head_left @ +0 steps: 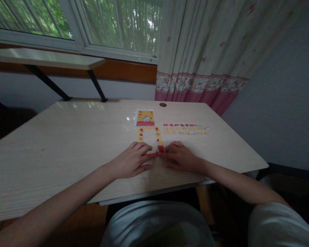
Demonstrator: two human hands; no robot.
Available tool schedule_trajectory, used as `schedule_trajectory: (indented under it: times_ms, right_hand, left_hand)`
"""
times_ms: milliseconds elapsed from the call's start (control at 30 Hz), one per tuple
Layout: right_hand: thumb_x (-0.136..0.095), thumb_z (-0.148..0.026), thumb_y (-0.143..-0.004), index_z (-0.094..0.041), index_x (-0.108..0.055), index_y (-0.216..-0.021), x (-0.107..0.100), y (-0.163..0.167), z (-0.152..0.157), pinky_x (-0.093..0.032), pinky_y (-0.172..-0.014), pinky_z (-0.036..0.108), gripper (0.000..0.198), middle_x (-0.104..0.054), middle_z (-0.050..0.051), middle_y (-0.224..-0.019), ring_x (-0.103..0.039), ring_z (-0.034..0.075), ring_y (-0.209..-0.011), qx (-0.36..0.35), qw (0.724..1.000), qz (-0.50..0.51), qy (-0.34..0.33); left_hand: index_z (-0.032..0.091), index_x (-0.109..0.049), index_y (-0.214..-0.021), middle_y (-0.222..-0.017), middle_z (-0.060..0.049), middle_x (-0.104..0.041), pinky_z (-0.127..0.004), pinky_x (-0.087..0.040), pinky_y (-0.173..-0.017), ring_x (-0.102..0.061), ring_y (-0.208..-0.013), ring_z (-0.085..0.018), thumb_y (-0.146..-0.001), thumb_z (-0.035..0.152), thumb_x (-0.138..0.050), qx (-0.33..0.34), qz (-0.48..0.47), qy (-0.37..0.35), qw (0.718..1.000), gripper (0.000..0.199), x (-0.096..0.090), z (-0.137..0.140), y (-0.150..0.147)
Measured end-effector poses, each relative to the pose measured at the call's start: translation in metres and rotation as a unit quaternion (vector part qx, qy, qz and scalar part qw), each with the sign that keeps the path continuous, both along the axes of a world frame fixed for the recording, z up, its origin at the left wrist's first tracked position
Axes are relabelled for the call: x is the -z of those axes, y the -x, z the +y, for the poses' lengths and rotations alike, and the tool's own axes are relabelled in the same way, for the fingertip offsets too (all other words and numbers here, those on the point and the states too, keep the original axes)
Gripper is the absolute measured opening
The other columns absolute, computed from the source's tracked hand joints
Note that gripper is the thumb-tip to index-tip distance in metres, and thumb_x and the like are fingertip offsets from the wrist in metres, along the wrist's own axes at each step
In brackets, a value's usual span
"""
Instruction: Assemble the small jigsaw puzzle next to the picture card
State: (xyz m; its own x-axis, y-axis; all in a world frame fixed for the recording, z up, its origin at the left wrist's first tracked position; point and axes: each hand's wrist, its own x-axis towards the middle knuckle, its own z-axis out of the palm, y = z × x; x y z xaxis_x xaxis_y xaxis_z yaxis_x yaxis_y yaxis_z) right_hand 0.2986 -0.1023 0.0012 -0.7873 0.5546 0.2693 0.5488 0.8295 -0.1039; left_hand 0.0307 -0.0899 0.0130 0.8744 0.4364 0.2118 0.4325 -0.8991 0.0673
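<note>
A partly built jigsaw frame [149, 134] of yellow and red pieces lies on the light wooden table [67, 147]. My left hand [132, 160] and my right hand [179, 157] rest palm-down at its near edge. Their fingertips meet on the red bottom pieces [158, 151] and press on them. A small reference picture card [144, 117] lies just beyond the frame. Loose puzzle pieces [185, 129] sit in neat rows to the right of the frame.
A cable hole [163, 104] is at the table's far edge. A shelf on black brackets [48, 59] hangs under the window at the back left. A flowered curtain [203, 51] hangs at the back right. The table's right corner [262, 164] is near.
</note>
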Motion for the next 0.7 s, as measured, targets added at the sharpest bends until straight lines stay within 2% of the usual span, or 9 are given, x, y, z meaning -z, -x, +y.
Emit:
schedule_trajectory:
  times_ms: [167, 333, 567, 700]
  right_hand:
    - [-0.052, -0.043, -0.092, -0.023, -0.059, -0.127, 0.002, -0.003, 0.003, -0.039, -0.098, 0.041, 0.040, -0.065, 0.008, -0.122, -0.052, 0.022, -0.115, -0.004, 1.000, 0.028, 0.002]
    - [-0.050, -0.041, -0.094, -0.022, -0.060, -0.127, 0.004, -0.005, 0.008, -0.038, -0.103, 0.041, 0.039, -0.063, 0.006, -0.127, -0.051, 0.022, -0.121, -0.021, 0.999, 0.040, 0.020]
    - [-0.052, -0.039, -0.093, -0.021, -0.062, -0.123, 0.002, -0.004, 0.009, -0.039, -0.102, 0.042, 0.037, -0.065, 0.007, -0.125, -0.052, 0.022, -0.120, -0.022, 0.998, 0.047, 0.045]
    - [-0.053, -0.038, -0.092, -0.021, -0.065, -0.116, -0.006, -0.004, 0.015, -0.040, -0.101, 0.040, 0.032, -0.067, 0.006, -0.119, -0.054, 0.021, -0.116, -0.037, 0.996, 0.052, 0.064]
  left_hand:
    - [0.020, -0.055, -0.127, -0.119, -0.013, -0.059, -0.043, -0.041, -0.093, -0.055, -0.108, -0.028, -0.093, 0.044, -0.048, 0.020, 0.011, 0.010, 1.000, 0.042, -0.009, 0.002, 0.005]
    - [0.015, -0.062, -0.110, -0.108, -0.013, -0.065, -0.041, -0.046, -0.088, -0.061, -0.098, -0.026, -0.096, 0.044, -0.043, 0.015, 0.021, 0.018, 1.000, 0.038, -0.016, 0.004, 0.018]
    - [0.015, -0.064, -0.109, -0.109, -0.014, -0.067, -0.039, -0.049, -0.089, -0.062, -0.101, -0.025, -0.095, 0.042, -0.045, 0.018, 0.018, 0.028, 0.999, 0.036, -0.010, 0.001, 0.027]
    - [0.016, -0.064, -0.111, -0.110, -0.012, -0.068, -0.038, -0.049, -0.091, -0.063, -0.102, -0.024, -0.095, 0.040, -0.046, 0.026, 0.003, 0.055, 0.998, 0.034, -0.015, 0.005, 0.029]
